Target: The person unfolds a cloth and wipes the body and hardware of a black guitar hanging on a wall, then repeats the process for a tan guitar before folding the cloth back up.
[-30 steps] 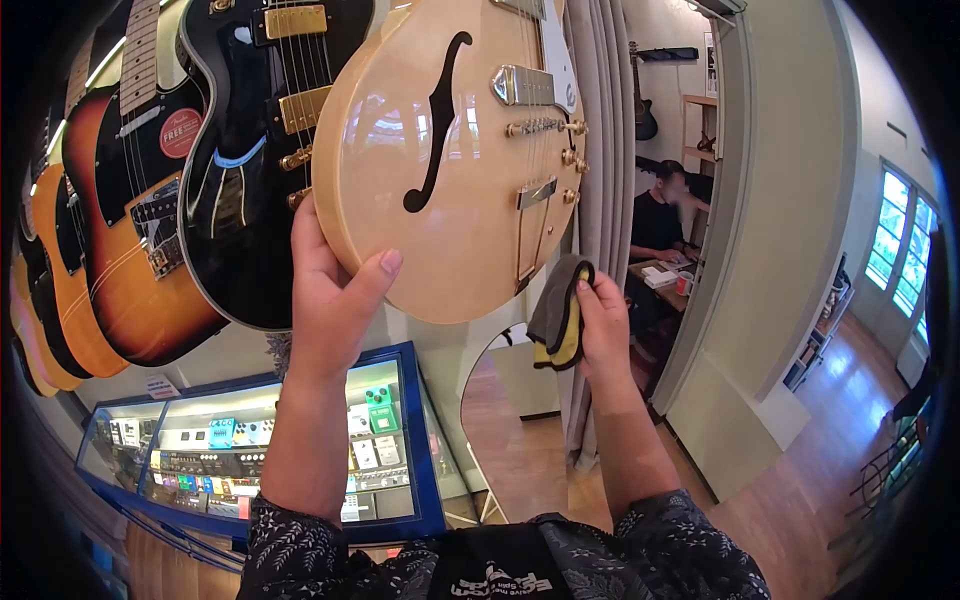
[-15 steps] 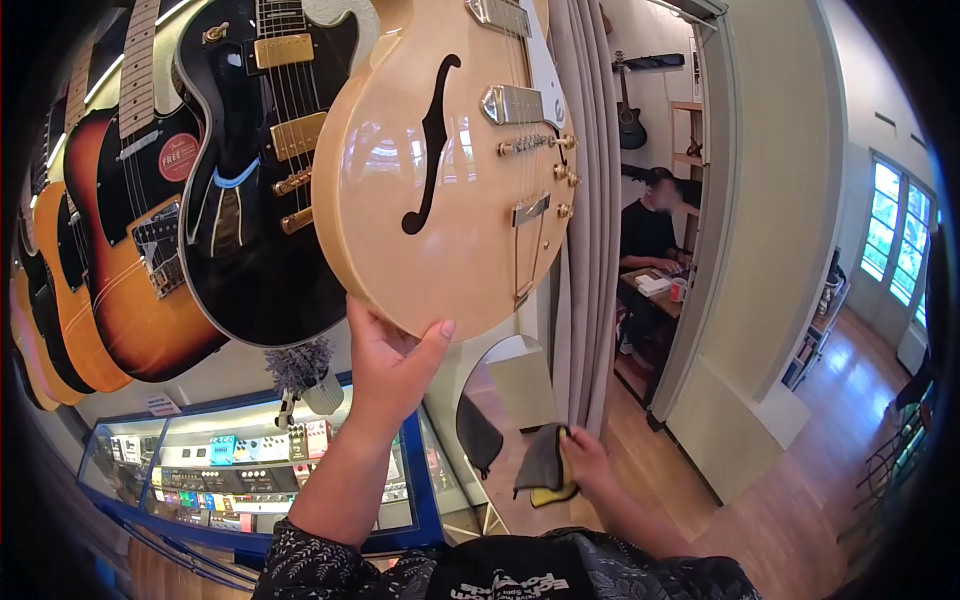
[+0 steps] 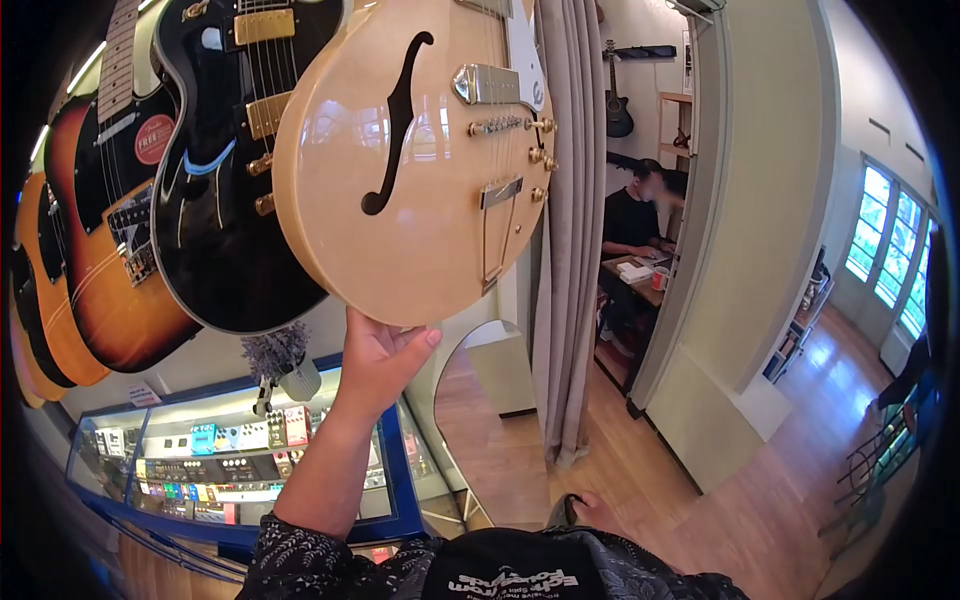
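Note:
A blonde semi-hollow electric guitar (image 3: pixel 440 200) with f-hole and gold knobs hangs in front of me; its upper part runs out of view. My left hand (image 3: pixel 385 360) grips the lower rim of its body, thumb on the front edge, the other fingers mostly hidden behind. Low, close to my shirt, my right hand (image 3: pixel 597 513) is closed on a grey cloth (image 3: pixel 563 512), largely hidden from view. Just left of the blonde guitar hangs a glossy black electric guitar (image 3: pixel 215 230) with gold hardware.
More guitars, including a sunburst one (image 3: pixel 120 290), hang at left. Below is a blue-framed glass display case (image 3: pixel 405 500) of pedals, with a flower pot (image 3: pixel 300 382) behind. A curved mirror (image 3: pixel 490 430) stands beside a grey curtain (image 3: pixel 570 300). Through the doorway, a person (image 3: pixel 632 220) sits at a table.
My right hand has dropped toward my body with the cloth, away from the mirror. The guitars sit further left in view. My left hand keeps its hold on the blonde guitar's bottom.

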A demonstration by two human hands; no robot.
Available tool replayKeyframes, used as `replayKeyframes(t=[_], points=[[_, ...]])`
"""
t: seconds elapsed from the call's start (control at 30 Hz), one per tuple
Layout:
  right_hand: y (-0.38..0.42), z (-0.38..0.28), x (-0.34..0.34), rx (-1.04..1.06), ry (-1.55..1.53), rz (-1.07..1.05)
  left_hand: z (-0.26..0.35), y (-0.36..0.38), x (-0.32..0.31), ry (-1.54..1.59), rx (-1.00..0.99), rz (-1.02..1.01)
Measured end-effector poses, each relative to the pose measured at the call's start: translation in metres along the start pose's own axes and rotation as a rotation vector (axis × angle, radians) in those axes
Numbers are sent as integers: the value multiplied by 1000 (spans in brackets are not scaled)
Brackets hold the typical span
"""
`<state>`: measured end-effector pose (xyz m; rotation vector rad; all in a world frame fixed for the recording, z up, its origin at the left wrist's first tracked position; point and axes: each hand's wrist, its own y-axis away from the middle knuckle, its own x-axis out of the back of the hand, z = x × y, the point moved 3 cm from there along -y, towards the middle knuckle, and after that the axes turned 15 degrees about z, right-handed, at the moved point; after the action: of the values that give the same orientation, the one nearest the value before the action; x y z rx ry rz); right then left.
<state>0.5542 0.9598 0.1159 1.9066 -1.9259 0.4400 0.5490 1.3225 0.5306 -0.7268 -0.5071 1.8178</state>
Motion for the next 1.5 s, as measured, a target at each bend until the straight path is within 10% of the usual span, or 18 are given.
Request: replayKeyframes(t=[0.2, 0.4, 0.57, 0.7, 0.87, 1.0, 1.27, 1.5], points=[[-18, -56, 43, 509, 144, 212, -2, 8, 14, -141, 129, -65], [-56, -124, 78, 74, -163, 214, -32, 39, 50, -339, 358, -156], [-71, -200, 86, 259, -612, -28, -69, 84, 63, -454, 484, -269], [-44, -282, 75, 287, -722, -306, -72, 109, 45, -744, 16, -483], [23, -362, 41, 467, -649, -497, -9, 119, 14, -507, -78, -420], [91, -419, 20, 1129, -322, -137, 25, 127, 34, -210, -123, -413], [177, -476, -46, 1365, -205, -195, 85, 160, 142, -358, -286, -265], [220, -499, -67, 1402, -280, -141, 116, 165, 251, -552, 50, -132]])
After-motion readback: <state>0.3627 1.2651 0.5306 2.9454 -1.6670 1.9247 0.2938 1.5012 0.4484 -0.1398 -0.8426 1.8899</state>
